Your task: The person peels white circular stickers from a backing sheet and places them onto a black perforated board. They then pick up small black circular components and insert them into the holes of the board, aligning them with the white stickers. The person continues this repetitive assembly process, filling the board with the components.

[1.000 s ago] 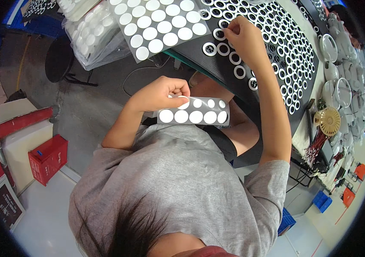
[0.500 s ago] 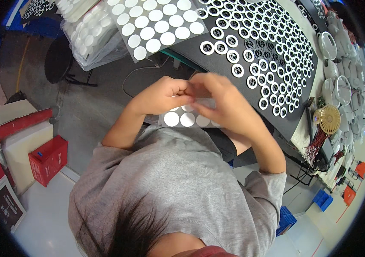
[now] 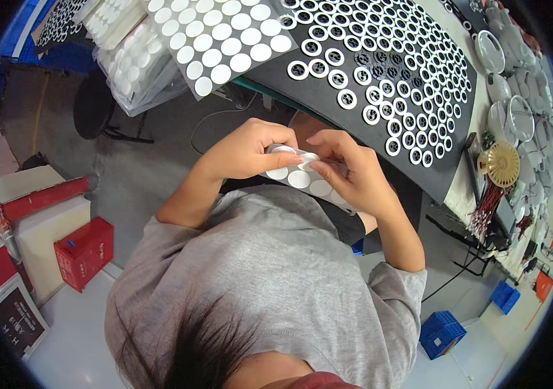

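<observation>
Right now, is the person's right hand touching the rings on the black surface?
No, the right hand is at the strip of white discs, apart from the rings.

- The table (image 3: 481,107) is topped with a black mat (image 3: 429,178).
- The mat is spread with rings (image 3: 400,106).
- Its left end is overlapped by a dotted sheet (image 3: 218,47).
- At right, a fan (image 3: 502,163), wires (image 3: 484,209) and white parts (image 3: 498,122) are laid.
</observation>
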{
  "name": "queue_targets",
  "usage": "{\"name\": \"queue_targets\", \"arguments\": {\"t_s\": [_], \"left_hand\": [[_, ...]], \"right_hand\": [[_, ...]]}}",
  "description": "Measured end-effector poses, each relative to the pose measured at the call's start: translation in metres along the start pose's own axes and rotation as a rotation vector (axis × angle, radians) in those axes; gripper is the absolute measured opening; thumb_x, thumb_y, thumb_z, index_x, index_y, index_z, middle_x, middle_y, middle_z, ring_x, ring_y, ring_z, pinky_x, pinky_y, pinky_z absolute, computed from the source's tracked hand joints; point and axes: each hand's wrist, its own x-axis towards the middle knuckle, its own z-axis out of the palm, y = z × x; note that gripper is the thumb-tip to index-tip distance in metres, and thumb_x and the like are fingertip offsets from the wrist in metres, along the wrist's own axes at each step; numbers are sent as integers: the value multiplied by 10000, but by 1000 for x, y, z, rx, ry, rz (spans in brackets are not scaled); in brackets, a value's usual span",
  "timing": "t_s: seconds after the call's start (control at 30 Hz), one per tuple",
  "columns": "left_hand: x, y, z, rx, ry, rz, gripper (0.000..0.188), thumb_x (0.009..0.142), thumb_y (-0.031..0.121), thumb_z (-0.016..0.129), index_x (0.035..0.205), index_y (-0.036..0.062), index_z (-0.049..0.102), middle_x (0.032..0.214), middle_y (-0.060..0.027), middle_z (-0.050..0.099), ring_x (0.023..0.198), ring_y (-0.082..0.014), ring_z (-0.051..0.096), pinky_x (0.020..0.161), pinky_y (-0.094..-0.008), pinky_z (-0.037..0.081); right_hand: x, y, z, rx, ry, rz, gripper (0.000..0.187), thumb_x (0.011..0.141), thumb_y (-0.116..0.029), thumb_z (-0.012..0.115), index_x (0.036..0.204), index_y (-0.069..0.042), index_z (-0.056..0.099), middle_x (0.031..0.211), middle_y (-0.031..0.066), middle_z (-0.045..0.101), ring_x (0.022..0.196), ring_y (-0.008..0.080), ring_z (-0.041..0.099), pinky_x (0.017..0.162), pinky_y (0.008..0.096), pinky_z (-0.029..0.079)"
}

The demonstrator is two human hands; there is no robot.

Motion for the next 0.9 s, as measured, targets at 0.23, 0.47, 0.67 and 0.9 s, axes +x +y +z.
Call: {"name": "queue_targets", "arguments": {"t_s": [0.23,0.47,0.67,0.9], "left_hand": [[2,4,4,19,-41,24,190,815,164,624,733,-4,588,622,-58,536,543,-113,484,501,-263,370],[3,-1,9,-47,32,35,263,838,229,625,721,-1,575,581,-16,493,547,-49,416,480,-227,339],[2,-1,6,-224,-2,-78,248,849,211,619,708,14,568,617,21,505,582,-34,426,500,-212,334],[1,-8,1,-417,61,-140,277,873,252,605,728,31,524,670,42,482,614,-24,399,527,-193,322]], "right_hand": [[-4,3,2,-249,78,-188,160,758,-30,634,891,-46,547,740,96,591,626,271,570,593,342,439],[0,-1,8,-511,232,-370,188,686,-33,666,821,-63,538,763,49,558,655,232,536,588,334,402],[3,-10,3,-510,163,-343,229,642,-4,663,822,-49,529,827,73,498,738,258,483,637,339,390],[6,-26,-29,-298,12,-296,177,691,-3,654,816,-22,532,799,85,495,728,245,485,664,310,393]]}}
